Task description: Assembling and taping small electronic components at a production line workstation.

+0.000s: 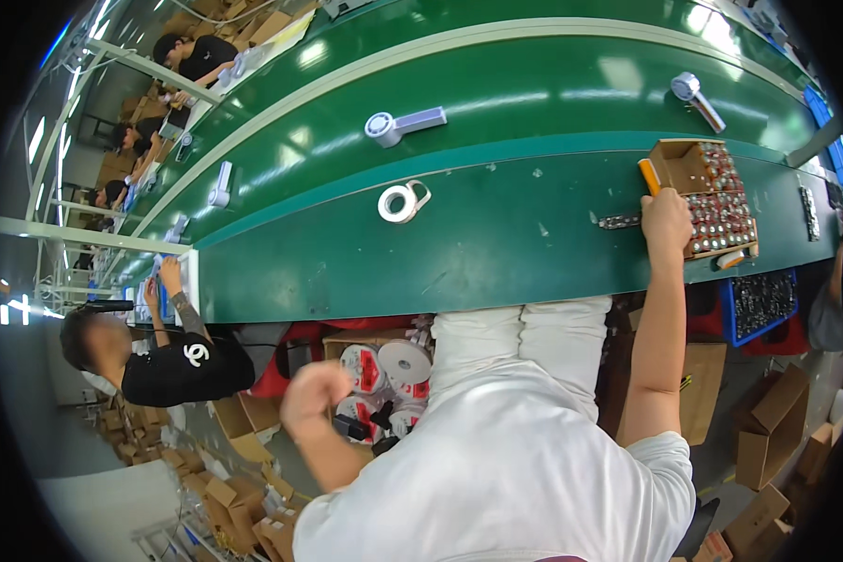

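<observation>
My right hand [667, 223] is closed at the left side of an open cardboard box [676, 150]. From its fist juts an orange stick-shaped object [648, 176], whose kind I cannot make out. Rows of small metal cylindrical parts [721, 211] fill most of the box, and its far left section shows bare cardboard. A narrow dark strip of small parts [618, 222] lies on the table just left of my right wrist. My left hand [317, 395] is raised away from the table, left of my lap; motion smears its fingers.
On the green table [347, 262] lies a white tape roll [398, 203]. Handheld fans [405, 124] rest on the green belt beyond. A blue bin of dark parts [763, 304] sits at the near right. Labelled reels [405, 363] are below the table edge. A co-worker [178, 365] sits left.
</observation>
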{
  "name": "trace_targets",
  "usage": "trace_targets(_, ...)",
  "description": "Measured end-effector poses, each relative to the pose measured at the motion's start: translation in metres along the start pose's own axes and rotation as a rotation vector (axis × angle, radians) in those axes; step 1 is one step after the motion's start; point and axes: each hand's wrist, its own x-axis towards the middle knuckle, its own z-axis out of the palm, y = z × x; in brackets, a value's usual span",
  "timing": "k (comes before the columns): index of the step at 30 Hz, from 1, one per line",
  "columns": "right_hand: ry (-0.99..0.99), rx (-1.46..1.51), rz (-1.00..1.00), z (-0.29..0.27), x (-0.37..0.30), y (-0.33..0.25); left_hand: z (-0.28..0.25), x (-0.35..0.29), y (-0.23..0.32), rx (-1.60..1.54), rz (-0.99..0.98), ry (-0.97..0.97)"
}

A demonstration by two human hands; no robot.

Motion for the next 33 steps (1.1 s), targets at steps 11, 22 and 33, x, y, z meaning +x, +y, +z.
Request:
trace_targets(11, -0.183, -0.101, -0.098, 0.004, 0.007, 0.006, -0.093, -0.178, 0.246, 0.794, 0.967, 0.82)
trace_targets(22, -0.125, -0.071, -0.051, 0.023, 0.01, 0.011, -0.054, -0.019, 0.032, 0.368, -0.422, 0.54)
trace_targets(33, -0.124, -0.13, -0.035, 0.03, 0.01, 0.006, -0.124, -0.046, -0.164, -0.313, -0.132, 0.338)
